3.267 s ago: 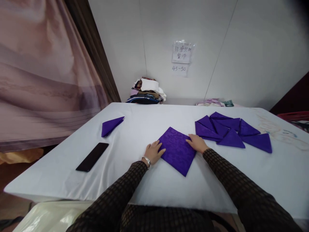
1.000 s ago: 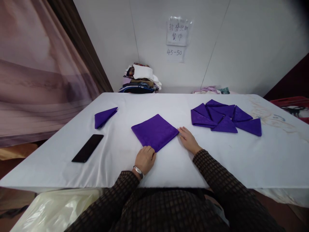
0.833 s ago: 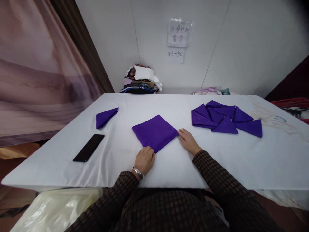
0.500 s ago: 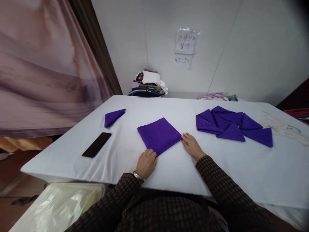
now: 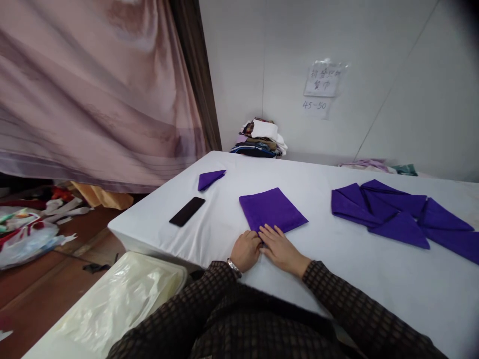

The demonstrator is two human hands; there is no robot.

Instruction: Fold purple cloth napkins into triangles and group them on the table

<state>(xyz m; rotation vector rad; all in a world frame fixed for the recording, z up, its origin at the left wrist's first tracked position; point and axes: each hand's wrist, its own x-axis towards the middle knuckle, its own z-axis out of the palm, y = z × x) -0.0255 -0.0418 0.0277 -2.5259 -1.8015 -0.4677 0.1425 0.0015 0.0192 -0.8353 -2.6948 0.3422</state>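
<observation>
A purple cloth napkin (image 5: 273, 208), folded into a flat square, lies on the white-covered table in front of me, one corner pointing at me. My left hand (image 5: 246, 251) is closed at that near corner, fingers curled over the cloth, and its fingertips are partly hidden. Right beside it, my right hand (image 5: 283, 251) rests with fingers stretched out on the lower edge of the cloth. The thumb of my right hand touches my left hand. A smaller folded purple napkin (image 5: 210, 179) lies further back to the left, near a black phone (image 5: 187, 211).
Several folded purple napkins (image 5: 396, 219) overlap on the right of the table (image 5: 318, 299). A pile of folded clothes (image 5: 260, 138) stands behind the back edge, below handwritten signs (image 5: 322, 80). At lower left is a plastic-covered bin (image 5: 123, 299); a pink curtain (image 5: 112, 99) hangs behind.
My right hand has left the napkin's right corner and come over to the near corner beside my left hand. The whole view has turned to the left.
</observation>
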